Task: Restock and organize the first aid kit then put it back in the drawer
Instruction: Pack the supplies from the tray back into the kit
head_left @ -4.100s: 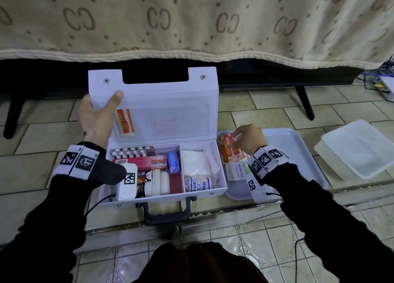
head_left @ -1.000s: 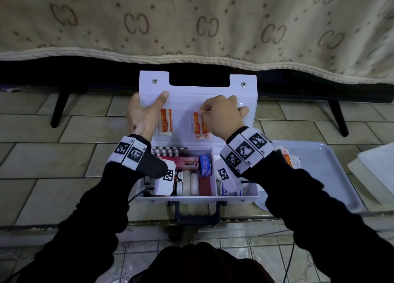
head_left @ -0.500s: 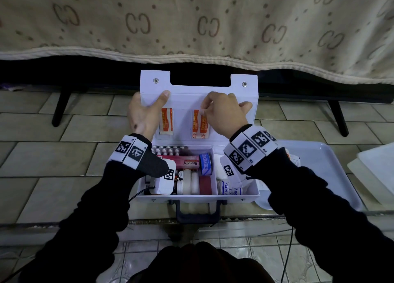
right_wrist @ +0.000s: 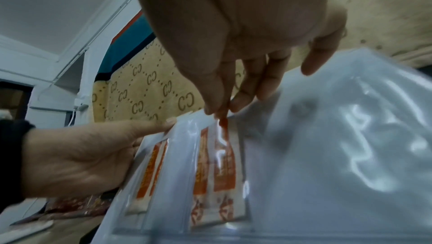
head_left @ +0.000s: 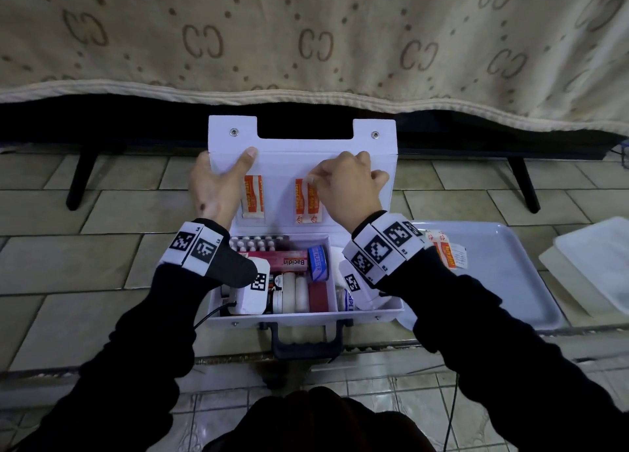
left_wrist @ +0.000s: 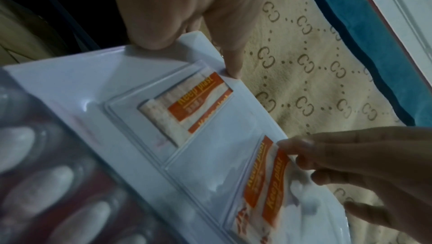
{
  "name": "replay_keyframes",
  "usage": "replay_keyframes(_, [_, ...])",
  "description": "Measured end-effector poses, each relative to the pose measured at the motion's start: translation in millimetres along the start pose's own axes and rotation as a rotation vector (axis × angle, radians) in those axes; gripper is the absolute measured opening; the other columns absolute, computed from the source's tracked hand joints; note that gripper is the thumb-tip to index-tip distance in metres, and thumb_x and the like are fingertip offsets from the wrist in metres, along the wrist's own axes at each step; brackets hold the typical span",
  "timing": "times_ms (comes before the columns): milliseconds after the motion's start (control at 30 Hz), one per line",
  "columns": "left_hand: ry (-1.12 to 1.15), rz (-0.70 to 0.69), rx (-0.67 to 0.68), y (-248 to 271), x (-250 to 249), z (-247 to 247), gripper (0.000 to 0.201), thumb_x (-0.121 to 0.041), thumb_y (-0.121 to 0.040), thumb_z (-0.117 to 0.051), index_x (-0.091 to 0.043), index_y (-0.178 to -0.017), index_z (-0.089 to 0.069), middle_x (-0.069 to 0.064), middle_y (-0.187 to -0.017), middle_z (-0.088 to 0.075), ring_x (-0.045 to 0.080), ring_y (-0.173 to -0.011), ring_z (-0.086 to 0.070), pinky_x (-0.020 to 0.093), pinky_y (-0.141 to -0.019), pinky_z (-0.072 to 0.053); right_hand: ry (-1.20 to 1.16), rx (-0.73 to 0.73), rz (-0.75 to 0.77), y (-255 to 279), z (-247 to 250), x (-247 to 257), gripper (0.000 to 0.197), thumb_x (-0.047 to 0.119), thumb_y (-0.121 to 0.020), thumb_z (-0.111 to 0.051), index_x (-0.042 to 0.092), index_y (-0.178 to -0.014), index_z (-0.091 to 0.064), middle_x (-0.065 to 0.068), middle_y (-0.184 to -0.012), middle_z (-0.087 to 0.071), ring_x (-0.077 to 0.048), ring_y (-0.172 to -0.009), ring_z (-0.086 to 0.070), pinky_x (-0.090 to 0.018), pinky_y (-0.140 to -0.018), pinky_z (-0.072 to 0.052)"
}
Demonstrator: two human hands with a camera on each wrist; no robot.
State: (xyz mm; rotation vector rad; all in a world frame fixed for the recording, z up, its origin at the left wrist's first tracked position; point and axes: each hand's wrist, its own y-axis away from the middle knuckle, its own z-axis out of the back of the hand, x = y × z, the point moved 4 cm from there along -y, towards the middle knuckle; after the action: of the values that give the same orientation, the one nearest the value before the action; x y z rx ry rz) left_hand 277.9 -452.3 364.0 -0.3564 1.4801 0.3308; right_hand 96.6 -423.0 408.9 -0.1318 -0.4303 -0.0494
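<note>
Your left hand [head_left: 218, 189] grips the raised lid [head_left: 303, 145] at its left edge, steadying it so the clear pockets face you. Your right hand [head_left: 343, 187] pinches the plaster strips [head_left: 308, 199], feeding them into the middle pocket. The first aid kit [head_left: 306, 312] sits open on the floor's tiled step.

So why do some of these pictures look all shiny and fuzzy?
In the right wrist view, light glares off the clear plastic pocket of the lid, so white streaks hide what is behind. In the left wrist view, the pill strip sits too close and goes blurry. The head view is sharp on the kit, but dim, with black shadow under the cloth.
</note>
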Motion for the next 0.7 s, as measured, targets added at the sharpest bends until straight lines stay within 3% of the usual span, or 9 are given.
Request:
replay_keyframes(100, [-0.008, -0.004, -0.023, 0, 2, 0, 0.028, -0.035, -0.076, -0.074, -0.021, -0.092, -0.056, -0.005, -0.097, -0.066, 0.01, -0.087, -0.064, 0.025, -0.074, -0.05, -0.139, -0.01, 0.0, -1, 17, -20, 0.024, 0.03, -0.092, -0.054, 0.03, -0.114, -0.063, 0.005, -0.104, -0.062, -0.021, -0.114, -0.042, -0.038, -0.091, -0.033])
replay_keyframes(167, [-0.01, -0.014, -0.047, 0, 2, -1, 0.031, -0.036, -0.075, -0.075, -0.02, -0.094, -0.055, -0.004, -0.099, -0.065, 0.012, -0.09, -0.063, 0.027, -0.077, -0.05, -0.238, -0.079, -0.04, -4, 41, -46, 0.025, 0.021, -0.088, -0.058, 0.027, -0.111, -0.064, 0.006, -0.093, -0.063, -0.022, -0.11, -0.051, -0.037, -0.094, -0.042])
replay_keyframes(267, [-0.023, -0.022, -0.066, 0, 4, -1, 0.036, -0.038, -0.075, -0.074, -0.02, -0.098, -0.054, -0.004, -0.102, -0.063, 0.012, -0.093, -0.061, 0.028, -0.083, -0.05, -0.166, -0.018, -0.192, -9, 69, -102, 0.023, 0.012, -0.086, -0.057, 0.016, -0.105, -0.069, -0.005, -0.101, -0.069, -0.017, -0.1, -0.06, -0.017, -0.082, -0.041])
replay_keyframes(300, [-0.029, -0.022, -0.065, 0, 4, -2, 0.036, -0.038, -0.075, -0.074, -0.02, -0.099, -0.053, -0.005, -0.103, -0.063, 0.012, -0.094, -0.061, 0.027, -0.084, -0.05, -0.11, 0.045, -0.253, -9, 72, -121, 0.022, 0.011, -0.086, -0.059, 0.014, -0.106, -0.069, -0.007, -0.106, -0.068, -0.019, -0.101, -0.061, -0.016, -0.079, -0.039])
replay_keyframes(467, [-0.013, -0.05, -0.055, -2, 6, -3, 0.046, -0.038, -0.074, -0.074, -0.013, -0.109, -0.058, -0.002, -0.106, -0.065, 0.01, -0.092, -0.06, 0.026, -0.087, -0.049, 0.139, 0.288, -0.429, 10, 46, -178, 0.024, 0.018, -0.088, -0.061, 0.003, -0.105, -0.069, -0.013, -0.11, -0.068, -0.024, -0.101, -0.062, -0.025, -0.085, -0.049])
replay_keyframes(600, [-0.04, -0.032, -0.055, -3, 7, -2, 0.042, -0.046, -0.07, -0.074, -0.022, -0.099, -0.056, -0.004, -0.104, -0.066, 0.013, -0.095, -0.063, 0.033, -0.089, -0.052, 0.009, 0.306, -0.45, 26, 2, -179, 0.028, 0.024, -0.08, -0.069, -0.001, -0.093, -0.071, -0.014, -0.097, -0.071, -0.023, -0.086, -0.064, -0.028, -0.073, -0.052])
replay_keyframes(700, [-0.025, -0.024, -0.044, -3, 8, -2, 0.038, -0.044, -0.071, -0.074, -0.022, -0.096, -0.055, -0.003, -0.103, -0.066, 0.012, -0.093, -0.064, 0.032, -0.085, -0.053, 0.001, 0.286, -0.413, 29, -22, -171, 0.037, 0.03, -0.078, -0.069, -0.002, -0.094, -0.068, -0.016, -0.096, -0.068, -0.029, -0.091, -0.063, -0.033, -0.08, -0.053])
